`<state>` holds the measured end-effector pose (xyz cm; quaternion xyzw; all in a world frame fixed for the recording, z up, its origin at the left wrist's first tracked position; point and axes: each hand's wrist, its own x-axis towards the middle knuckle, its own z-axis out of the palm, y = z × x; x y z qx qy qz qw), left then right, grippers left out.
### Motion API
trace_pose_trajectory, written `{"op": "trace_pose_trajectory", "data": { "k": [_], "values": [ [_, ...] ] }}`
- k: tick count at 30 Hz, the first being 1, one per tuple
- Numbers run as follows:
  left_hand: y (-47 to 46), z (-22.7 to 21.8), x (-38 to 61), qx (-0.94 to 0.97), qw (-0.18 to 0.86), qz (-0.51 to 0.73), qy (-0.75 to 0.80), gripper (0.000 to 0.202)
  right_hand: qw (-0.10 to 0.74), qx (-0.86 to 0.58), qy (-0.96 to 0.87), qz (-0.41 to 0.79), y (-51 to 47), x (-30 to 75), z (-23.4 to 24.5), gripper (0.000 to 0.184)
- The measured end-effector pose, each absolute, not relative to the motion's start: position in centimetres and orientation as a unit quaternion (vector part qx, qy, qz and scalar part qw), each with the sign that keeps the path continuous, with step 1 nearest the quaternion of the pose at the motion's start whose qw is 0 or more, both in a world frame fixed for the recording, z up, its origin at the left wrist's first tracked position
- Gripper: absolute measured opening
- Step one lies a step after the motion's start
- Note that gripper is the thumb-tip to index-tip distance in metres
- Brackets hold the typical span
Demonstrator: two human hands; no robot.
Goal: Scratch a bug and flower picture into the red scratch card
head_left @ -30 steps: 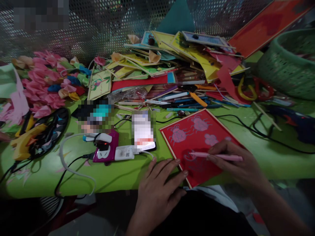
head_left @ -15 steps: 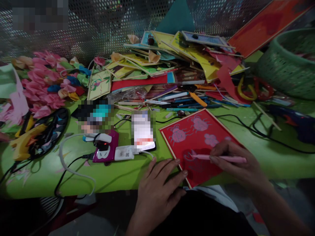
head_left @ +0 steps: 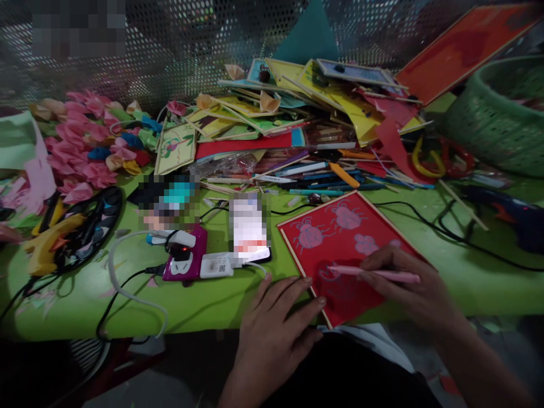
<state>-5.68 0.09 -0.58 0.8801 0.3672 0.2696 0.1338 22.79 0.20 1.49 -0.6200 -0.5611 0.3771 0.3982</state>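
On the table's front edge lies a red sheet (head_left: pixel 323 249) framed with thin wooden strips, bearing pink crab-like and cloud-like drawings. My right hand (head_left: pixel 408 283) is closed round a pink marker pen (head_left: pixel 389 275), its tip against the sheet at a partly drawn figure on the left. My left hand (head_left: pixel 276 317) rests with fingers spread, the fingertips touching the sheet's left frame strip. Just beyond that hand is a phone (head_left: pixel 250 226), blurred over, with a white cable (head_left: pixel 255 264) beside it.
A purple power strip (head_left: pixel 199 249) with chargers sits left of the phone. Yellow and blue glue guns (head_left: pixel 55 243) (head_left: pixel 518 215) lie at either side. Behind are folded paper flowers (head_left: pixel 80 141), heaped framed pictures (head_left: pixel 289 107), pens and a green basket (head_left: pixel 497 113).
The pen tip has shifted slightly at the drawn figure, with my right hand moving a little left. My left hand stays on the frame. The whole view has shifted slightly.
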Motion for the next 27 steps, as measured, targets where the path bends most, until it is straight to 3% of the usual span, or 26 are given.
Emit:
{"op": "trace_pose_trajectory", "data": {
  "k": [7, 27],
  "values": [
    [0.06, -0.64, -5.71, 0.879, 0.14, 0.273, 0.366, 0.04, 0.421, -0.631, -0.523, 0.388, -0.13, 22.08, 2.06, 0.035],
    [0.01, -0.47, -5.74, 0.879, 0.14, 0.272, 0.365, 0.038, 0.411, -0.621, -0.554, 0.371, -0.06, 22.84, 1.27, 0.022]
  ]
}}
